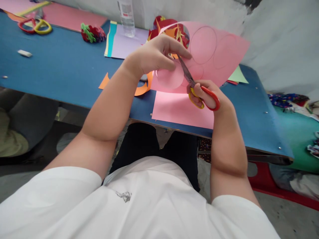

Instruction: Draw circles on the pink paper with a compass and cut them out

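My right hand [203, 96] grips scissors [187, 73] with one red and one yellow handle. Their blades point up and left across a pink sheet [224, 56] marked with drawn pencil circles. My left hand [161, 51] pinches this sheet at a partly cut round piece [170, 76], thumb in front and index finger stretched toward the blade tips. The sheet is lifted off the table and curls at its top. Below it, another pink sheet [179, 109] lies flat near the table edge. Where exactly the blades meet the paper is hard to see.
On the blue table [62, 73] are an orange paper scrap [142, 90], a lilac sheet [124, 44], a clear bottle [127, 18], red and yellow cutouts [159, 25], a pipe-cleaner bundle [93, 34], an eraser [25, 53] and other scissors [35, 26]. A wall borders the back.
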Action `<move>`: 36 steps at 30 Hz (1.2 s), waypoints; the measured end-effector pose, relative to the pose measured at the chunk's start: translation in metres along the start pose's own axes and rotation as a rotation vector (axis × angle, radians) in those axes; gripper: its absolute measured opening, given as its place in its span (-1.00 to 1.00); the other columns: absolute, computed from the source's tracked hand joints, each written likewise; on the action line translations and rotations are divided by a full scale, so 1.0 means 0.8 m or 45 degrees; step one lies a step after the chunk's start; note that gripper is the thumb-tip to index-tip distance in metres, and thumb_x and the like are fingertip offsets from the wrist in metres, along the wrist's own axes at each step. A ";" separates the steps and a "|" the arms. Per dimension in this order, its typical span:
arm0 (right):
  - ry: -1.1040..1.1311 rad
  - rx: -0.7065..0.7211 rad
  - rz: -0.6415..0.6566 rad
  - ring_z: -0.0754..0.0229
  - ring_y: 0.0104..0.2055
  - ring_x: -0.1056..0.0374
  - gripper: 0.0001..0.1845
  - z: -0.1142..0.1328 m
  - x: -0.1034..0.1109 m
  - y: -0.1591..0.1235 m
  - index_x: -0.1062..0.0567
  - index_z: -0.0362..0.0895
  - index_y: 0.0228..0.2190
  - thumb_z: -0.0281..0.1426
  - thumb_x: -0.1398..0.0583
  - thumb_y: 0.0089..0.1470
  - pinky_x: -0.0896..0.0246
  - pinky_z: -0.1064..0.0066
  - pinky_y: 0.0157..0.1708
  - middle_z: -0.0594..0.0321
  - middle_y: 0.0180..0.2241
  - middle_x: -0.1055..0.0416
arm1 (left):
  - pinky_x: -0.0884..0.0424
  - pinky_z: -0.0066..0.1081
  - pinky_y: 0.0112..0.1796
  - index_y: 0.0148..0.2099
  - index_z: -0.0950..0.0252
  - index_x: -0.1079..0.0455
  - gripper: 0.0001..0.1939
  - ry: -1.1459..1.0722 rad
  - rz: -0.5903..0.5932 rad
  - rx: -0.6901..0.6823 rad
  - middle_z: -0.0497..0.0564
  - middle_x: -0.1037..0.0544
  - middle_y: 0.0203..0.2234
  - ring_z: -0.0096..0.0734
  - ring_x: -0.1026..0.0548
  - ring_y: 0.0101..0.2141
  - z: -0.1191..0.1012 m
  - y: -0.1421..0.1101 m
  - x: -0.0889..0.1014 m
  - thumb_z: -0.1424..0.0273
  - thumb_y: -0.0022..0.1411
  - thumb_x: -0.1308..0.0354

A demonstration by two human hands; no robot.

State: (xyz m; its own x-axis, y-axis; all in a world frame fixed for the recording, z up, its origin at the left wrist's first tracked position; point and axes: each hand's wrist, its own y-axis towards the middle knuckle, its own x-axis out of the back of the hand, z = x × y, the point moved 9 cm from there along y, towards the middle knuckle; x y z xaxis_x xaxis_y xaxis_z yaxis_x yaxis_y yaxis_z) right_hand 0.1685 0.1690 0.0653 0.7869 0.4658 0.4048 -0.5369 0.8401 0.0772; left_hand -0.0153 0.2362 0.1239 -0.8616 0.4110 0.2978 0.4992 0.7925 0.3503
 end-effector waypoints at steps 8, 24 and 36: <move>0.061 -0.005 0.031 0.23 -0.62 -0.10 -0.24 -0.003 -0.002 0.003 -0.43 0.01 -0.31 0.44 -0.37 0.19 0.01 0.32 -0.70 0.40 -0.60 -0.18 | -0.45 -0.10 -0.10 0.00 0.07 -0.84 -0.40 0.020 0.071 -0.066 -0.09 -0.83 -0.02 -0.13 -0.62 -0.03 0.003 0.006 -0.001 0.43 -0.12 -0.29; 0.011 -0.016 0.004 0.28 -0.65 -0.08 -0.20 0.000 0.001 0.000 -0.46 -0.05 -0.40 0.44 -0.37 0.19 0.04 0.37 -0.69 0.38 -0.64 -0.19 | -0.50 -0.03 -0.02 -0.02 0.05 -0.85 -0.38 0.131 0.118 -0.094 -0.10 -0.82 0.02 -0.04 -0.61 -0.03 0.014 0.013 -0.001 0.31 -0.18 -0.26; 0.030 -0.047 0.005 0.30 -0.67 -0.06 -0.19 0.000 -0.001 0.000 -0.51 -0.07 -0.40 0.45 -0.41 0.14 0.07 0.38 -0.72 0.39 -0.65 -0.18 | -0.52 -0.18 0.02 0.09 0.22 -0.80 -0.34 0.153 0.167 -0.116 -0.04 -0.81 0.11 -0.09 -0.67 0.14 -0.002 -0.002 -0.008 0.47 -0.09 -0.23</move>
State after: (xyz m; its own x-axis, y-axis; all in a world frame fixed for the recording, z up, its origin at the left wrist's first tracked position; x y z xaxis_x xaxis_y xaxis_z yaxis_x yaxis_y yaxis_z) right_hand 0.1680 0.1683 0.0652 0.7922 0.4749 0.3833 -0.5286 0.8478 0.0422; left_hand -0.0108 0.2318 0.1227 -0.7741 0.4470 0.4483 0.6175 0.6894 0.3787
